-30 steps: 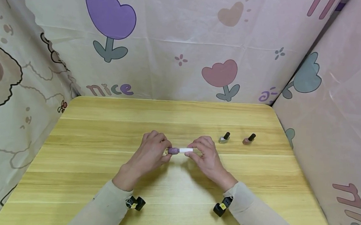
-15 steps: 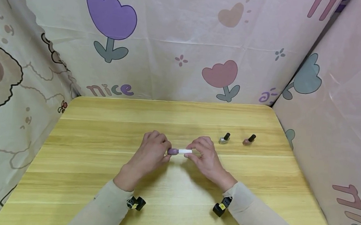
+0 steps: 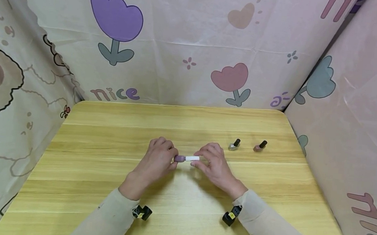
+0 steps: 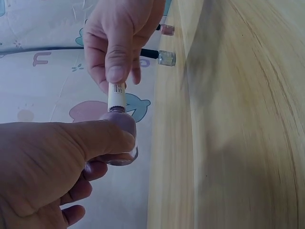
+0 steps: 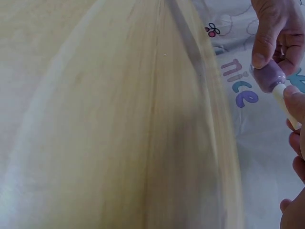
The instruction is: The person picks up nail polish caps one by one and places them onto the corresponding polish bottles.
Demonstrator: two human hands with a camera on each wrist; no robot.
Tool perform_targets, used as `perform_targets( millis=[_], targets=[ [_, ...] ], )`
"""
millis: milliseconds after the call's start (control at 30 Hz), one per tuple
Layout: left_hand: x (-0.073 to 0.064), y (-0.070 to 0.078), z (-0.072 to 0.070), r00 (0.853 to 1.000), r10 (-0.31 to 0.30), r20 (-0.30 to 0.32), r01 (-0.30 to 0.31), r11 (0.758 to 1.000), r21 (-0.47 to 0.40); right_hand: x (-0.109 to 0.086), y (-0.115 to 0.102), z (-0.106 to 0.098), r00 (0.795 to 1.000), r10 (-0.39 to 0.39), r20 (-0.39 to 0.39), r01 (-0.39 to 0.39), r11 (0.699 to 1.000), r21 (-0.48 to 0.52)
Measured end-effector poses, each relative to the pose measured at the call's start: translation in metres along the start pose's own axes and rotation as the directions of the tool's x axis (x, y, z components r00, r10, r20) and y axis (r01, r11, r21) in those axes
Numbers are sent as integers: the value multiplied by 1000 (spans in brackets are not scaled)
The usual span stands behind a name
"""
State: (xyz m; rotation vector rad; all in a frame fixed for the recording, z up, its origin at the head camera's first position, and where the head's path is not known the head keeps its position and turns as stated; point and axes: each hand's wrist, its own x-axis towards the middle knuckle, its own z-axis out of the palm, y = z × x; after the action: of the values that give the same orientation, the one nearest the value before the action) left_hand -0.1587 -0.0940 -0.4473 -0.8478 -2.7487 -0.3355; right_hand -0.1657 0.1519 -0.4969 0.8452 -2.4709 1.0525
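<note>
A nail polish bottle with purple polish and a white cap is held sideways above the middle of the table. My left hand pinches its purple body between thumb and fingers; in the left wrist view the thumb lies across the glass. From the other side my right hand grips the white cap, its thumb pressed on it in the left wrist view. Cap and bottle body are joined in line. The fingers behind the bottle are partly hidden.
Two more nail polish bottles with black caps lie tilted on the wooden table, right of my hands: a clear, silvery one and a pinkish one. Printed cloth hangs behind the table and along both sides.
The purple bottle and its white cap have shifted very slightly left. My right thumb has moved a little along the cap; both hands keep their hold. The two other bottles stay in place.
</note>
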Motion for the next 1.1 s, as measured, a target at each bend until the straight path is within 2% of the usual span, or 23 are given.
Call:
perform_targets(
  millis=[200,500,767,1100],
  targets=[
    [-1,0,0,1000,-19,5,19,1000,1,-4,2,2,999,24,-43,-22,998,62],
    [0,1,0,1000,-21,13,21,1000,0,-3,2,4,996,-10,-94,18,997,78],
    [-1,2,0,1000,-12,4,12,1000,-7,-3,0,8,993,65,-99,-44,979,197],
    [-1,2,0,1000,-23,11,23,1000,-16,-4,0,9,992,75,-98,-54,979,199]
  ],
)
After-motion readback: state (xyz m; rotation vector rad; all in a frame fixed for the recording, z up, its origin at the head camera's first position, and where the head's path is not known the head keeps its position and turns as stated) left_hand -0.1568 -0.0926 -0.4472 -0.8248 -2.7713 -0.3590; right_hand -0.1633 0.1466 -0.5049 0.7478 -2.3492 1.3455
